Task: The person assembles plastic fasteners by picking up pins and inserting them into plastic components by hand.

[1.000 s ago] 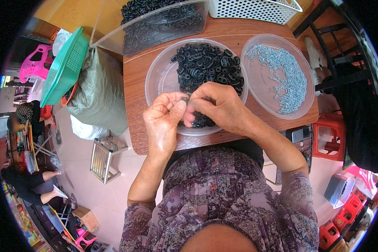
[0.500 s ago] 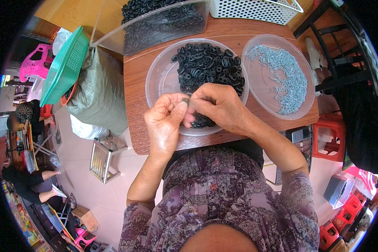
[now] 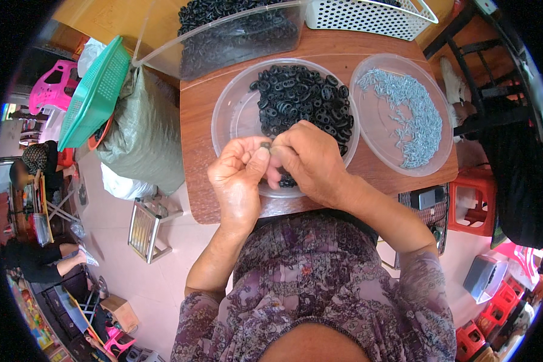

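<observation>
My left hand point(image 3: 238, 175) is closed, thumb and forefinger pinching a small black piece point(image 3: 265, 145). Against those fingertips press the closed fingers of my right hand point(image 3: 315, 161); whatever they hold is hidden. Both hands hover over the near edge of a clear round tub point(image 3: 230, 114). In it lies a heap of small black oval pieces with holes point(image 3: 304, 99). To the right, a shallow clear round tray point(image 3: 377, 142) contains many thin, short, pale-blue metal pins or screws point(image 3: 417, 130), too small to tell which.
Behind the tub stand a clear bin point(image 3: 241, 51) of black pieces and a white perforated basket point(image 3: 368, 18). The brown table point(image 3: 199, 151) ends close to my body. Left of it are a full sack point(image 3: 148, 130) and green basket point(image 3: 96, 96); at right, a red stool point(image 3: 473, 199).
My right hand has turned slightly, its fingers coming in closer against my left thumb and forefinger. The left hand keeps its pinch on the black piece. The whole view has shifted a little.
</observation>
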Demonstrator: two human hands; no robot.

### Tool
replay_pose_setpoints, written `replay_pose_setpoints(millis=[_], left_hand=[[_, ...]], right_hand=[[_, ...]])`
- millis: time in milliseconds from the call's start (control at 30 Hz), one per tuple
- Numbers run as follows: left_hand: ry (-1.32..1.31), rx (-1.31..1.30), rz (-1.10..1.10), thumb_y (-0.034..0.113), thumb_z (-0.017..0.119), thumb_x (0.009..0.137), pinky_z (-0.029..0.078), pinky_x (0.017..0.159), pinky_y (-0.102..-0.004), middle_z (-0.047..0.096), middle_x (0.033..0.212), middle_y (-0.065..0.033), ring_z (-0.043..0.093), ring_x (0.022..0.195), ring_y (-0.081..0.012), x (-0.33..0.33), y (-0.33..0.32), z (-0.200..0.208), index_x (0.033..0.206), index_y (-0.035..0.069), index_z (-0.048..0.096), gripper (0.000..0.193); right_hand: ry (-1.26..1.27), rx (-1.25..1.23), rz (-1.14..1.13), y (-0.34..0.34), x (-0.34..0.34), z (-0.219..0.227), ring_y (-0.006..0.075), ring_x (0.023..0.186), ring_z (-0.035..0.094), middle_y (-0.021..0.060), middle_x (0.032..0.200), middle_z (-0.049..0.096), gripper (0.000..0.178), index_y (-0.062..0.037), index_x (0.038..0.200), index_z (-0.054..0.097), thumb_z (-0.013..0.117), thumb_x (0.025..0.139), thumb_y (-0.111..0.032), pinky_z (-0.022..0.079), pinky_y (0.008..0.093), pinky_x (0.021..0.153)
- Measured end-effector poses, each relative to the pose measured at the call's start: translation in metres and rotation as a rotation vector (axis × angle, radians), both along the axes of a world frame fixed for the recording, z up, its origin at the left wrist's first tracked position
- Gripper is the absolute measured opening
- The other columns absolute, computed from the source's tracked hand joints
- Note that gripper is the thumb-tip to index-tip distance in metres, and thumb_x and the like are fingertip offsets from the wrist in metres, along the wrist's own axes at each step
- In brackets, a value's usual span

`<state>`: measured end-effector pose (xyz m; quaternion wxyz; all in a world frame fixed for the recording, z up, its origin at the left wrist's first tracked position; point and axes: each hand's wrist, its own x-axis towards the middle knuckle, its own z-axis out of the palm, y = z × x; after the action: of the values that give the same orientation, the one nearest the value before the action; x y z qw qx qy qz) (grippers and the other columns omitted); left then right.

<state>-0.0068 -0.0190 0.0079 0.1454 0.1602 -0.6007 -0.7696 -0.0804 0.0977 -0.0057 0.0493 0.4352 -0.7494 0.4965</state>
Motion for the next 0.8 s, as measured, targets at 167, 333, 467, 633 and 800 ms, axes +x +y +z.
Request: replay_pose_setpoints(millis=[167, 333, 467, 633, 800], left_hand=[[0.006, 0.046, 0.03, -0.004, 0.049, 0.084, 0.042, 0.043, -0.0212, 0.059, 0.074, -0.0106, 0.052, 0.049, -0.0117, 0.002, 0.005, 0.002, 0.091, -0.008, 0.053, 0.009], [0.06, 0.054, 0.111, 0.0, 0.052, 0.084, 0.041, 0.041, -0.0235, 0.058, 0.07, -0.0112, 0.051, 0.047, -0.014, 0.002, 0.009, 0.0, 0.091, -0.009, 0.053, 0.012], [0.066, 0.038, 0.168, -0.002, 0.054, 0.082, 0.046, 0.059, -0.0205, 0.06, 0.079, -0.0096, 0.056, 0.065, -0.0115, 0.001, 0.007, -0.01, 0.091, -0.008, 0.053, 0.01], [0.062, 0.045, 0.136, -0.003, 0.055, 0.082, 0.045, 0.065, -0.0198, 0.06, 0.083, -0.0099, 0.056, 0.07, -0.0105, 0.002, 0.001, -0.01, 0.091, -0.008, 0.053, 0.01], [0.116, 0.055, 0.092, -0.003, 0.055, 0.081, 0.045, 0.065, -0.0202, 0.06, 0.082, -0.0097, 0.055, 0.07, -0.0102, 0.003, 0.0, -0.007, 0.09, -0.008, 0.053, 0.011]], right_hand=[[0.141, 0.095, -0.108, -0.005, 0.004, -0.007, 0.0275, 0.067, 0.05, 0.0089, 0.065, 0.05, 0.009, -0.0066, 0.067, 0.052, 0.053, 0.075, -0.011, 0.041, 0.0377, 0.061], [0.192, 0.061, -0.085, -0.012, 0.007, -0.012, 0.0281, 0.067, 0.049, 0.0102, 0.067, 0.05, 0.012, -0.007, 0.063, 0.048, 0.057, 0.069, -0.012, 0.041, 0.0377, 0.06], [0.192, -0.112, -0.184, -0.023, 0.01, -0.022, 0.0293, 0.065, 0.046, 0.0117, 0.067, 0.045, 0.019, -0.0039, 0.068, 0.045, 0.062, 0.061, -0.008, 0.04, 0.0379, 0.056], [0.22, -0.052, -0.161, -0.022, 0.008, -0.02, 0.0294, 0.066, 0.047, 0.0112, 0.069, 0.045, 0.018, -0.0038, 0.067, 0.045, 0.062, 0.063, -0.009, 0.04, 0.0384, 0.056], [0.152, -0.054, -0.155, -0.017, 0.008, -0.007, 0.0287, 0.066, 0.048, 0.0094, 0.066, 0.046, 0.013, -0.0052, 0.069, 0.049, 0.061, 0.068, -0.011, 0.041, 0.0384, 0.057]])
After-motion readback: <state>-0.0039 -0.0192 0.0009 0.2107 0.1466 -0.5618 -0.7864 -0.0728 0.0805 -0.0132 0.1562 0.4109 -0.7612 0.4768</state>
